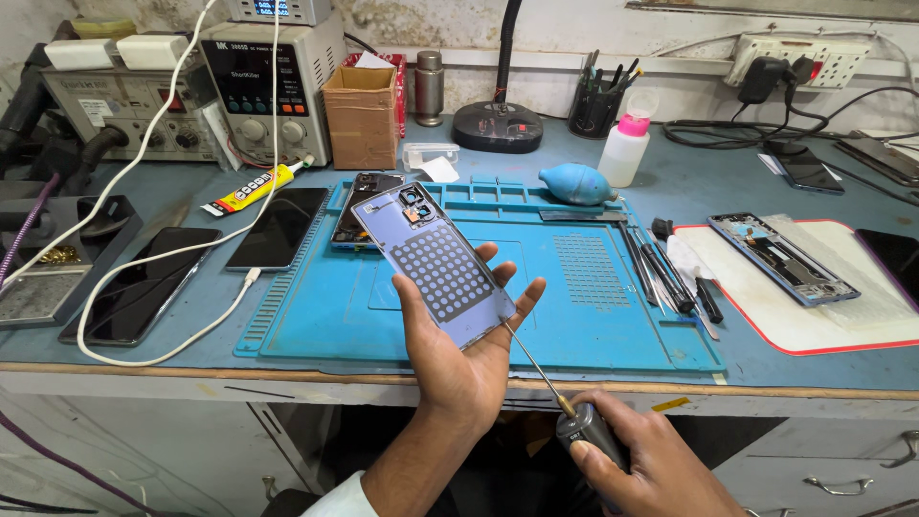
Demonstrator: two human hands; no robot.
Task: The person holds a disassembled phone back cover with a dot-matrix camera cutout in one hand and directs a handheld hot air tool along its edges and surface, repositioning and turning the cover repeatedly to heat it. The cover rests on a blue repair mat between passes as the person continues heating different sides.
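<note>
phone frame (783, 258) lies right of work mat (584, 316).

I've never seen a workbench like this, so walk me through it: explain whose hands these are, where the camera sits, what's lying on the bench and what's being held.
There is no machine here. A person works with bare hands, and the single picture comes from a camera on their head, looking down at the bench.

The left hand holds up a phone back cover, inner side facing the camera. The right hand grips a screwdriver whose thin shaft points toward the cover's lower edge.

Below lies a blue work mat with another opened phone at its top edge and tweezers and small tools on its right side. Left of the mat lie two dark phones and a white cable. To the right, a phone frame rests on a white pad.
</note>
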